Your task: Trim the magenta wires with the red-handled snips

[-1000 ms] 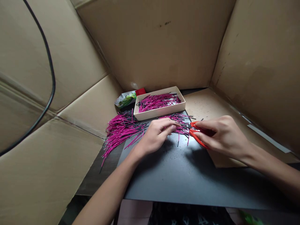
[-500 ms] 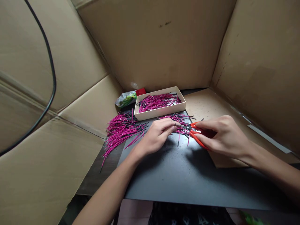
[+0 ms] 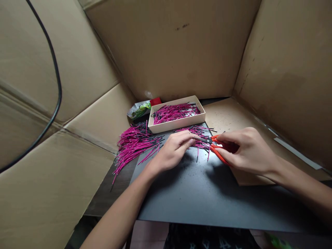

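The right hand (image 3: pixel 245 150) is wrapped around red-handled cutters (image 3: pixel 209 140), thumb on the near handle and fingers on the far one, with the handles standing partly apart. The dark blades of the tool point toward the left hand (image 3: pixel 173 150), whose thumb and fingers are drawn together in a pinch at the tips; whether a strand is caught between them I cannot tell. Just beyond and beneath the tool, a small spread of magenta strands (image 3: pixel 193 129) with black ends lies on a grey sheet (image 3: pixel 197 200), with dark specks scattered nearby. To the left of the left hand, a larger heap (image 3: pixel 136 147) of the same strands fans out, partly over the dark desk (image 3: pixel 114 192). Behind the hands sits a shallow cream box (image 3: pixel 178 125) set at a slant, holding many more strands. A crumpled green-and-white packet (image 3: pixel 138 110) with a red end is just beside its left side. On the right, a flat cardboard piece (image 3: pixel 220 116) reaches under the right hand. Tall cardboard walls (image 3: pixel 171 52) surround the desk, and a black cable (image 3: pixel 57 83) curves down at far left.
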`<state>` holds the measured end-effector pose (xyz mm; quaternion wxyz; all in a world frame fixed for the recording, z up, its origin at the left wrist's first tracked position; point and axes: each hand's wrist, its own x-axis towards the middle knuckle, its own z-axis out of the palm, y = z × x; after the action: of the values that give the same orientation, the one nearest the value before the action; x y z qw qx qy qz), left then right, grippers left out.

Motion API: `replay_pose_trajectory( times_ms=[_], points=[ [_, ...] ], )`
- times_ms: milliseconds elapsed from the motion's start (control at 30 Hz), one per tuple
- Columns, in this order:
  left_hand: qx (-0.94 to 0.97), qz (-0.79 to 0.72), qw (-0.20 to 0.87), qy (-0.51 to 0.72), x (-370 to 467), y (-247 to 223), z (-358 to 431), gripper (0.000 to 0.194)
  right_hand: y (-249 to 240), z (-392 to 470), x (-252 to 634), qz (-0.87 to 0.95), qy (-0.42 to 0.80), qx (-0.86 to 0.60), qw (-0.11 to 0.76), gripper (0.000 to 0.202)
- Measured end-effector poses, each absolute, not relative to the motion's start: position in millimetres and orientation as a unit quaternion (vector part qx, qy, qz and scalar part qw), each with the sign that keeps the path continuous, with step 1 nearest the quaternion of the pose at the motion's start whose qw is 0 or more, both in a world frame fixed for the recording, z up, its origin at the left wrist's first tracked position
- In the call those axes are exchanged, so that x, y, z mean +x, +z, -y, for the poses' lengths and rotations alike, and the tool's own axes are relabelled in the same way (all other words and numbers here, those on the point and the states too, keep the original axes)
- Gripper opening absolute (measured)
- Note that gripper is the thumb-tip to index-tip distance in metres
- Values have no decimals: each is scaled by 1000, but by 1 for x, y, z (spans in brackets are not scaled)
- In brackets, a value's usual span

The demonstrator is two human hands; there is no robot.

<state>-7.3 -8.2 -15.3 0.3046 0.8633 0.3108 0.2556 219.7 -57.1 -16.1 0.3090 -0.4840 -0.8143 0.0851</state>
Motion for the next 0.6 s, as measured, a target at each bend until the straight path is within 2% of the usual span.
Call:
replay_pose_trajectory(
  times_ms=[600],
  points=[
    [847,-325,331,261,-7,-16,9,27,-17,55,222,828,70,-462,310,20]
  ],
)
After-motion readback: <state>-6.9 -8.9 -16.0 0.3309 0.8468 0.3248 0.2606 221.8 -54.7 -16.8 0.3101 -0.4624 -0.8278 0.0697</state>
